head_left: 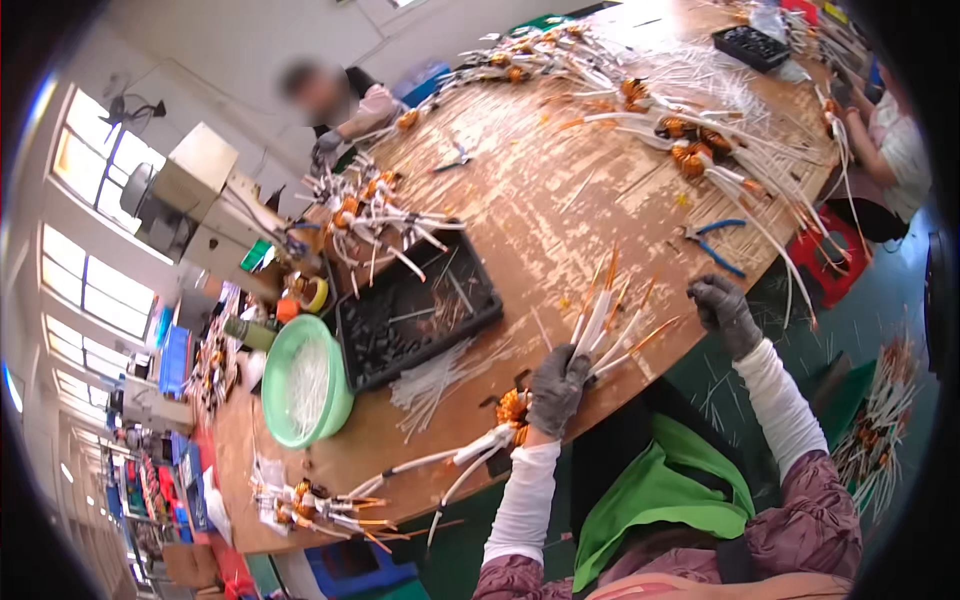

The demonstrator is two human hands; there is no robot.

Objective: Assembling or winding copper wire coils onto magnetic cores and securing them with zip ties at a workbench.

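My left hand [558, 390], in a grey glove, is closed around the white-sleeved leads of a copper-wound coil [513, 408] at the table's near edge. Sleeved leads with bare copper-coloured ends [610, 335] fan out beyond my fingers, and more white leads [485, 446] trail toward the left. My right hand [725, 312], also gloved in grey, hovers to the right of those ends, apart from them. Its fingers are curled together; whatever they may hold is hidden. Blue-handled cutting pliers [722, 245] lie open on the table just beyond my right hand.
A black tray [487, 280] with small black pieces and a green basin [345, 410] of white tubes stand left. Loose tubes [437, 388] lie nearby. Coil piles [370, 205] [690, 150] line the wooden table [520, 190]. Two people [355, 108] [885, 150] sit at its far sides.
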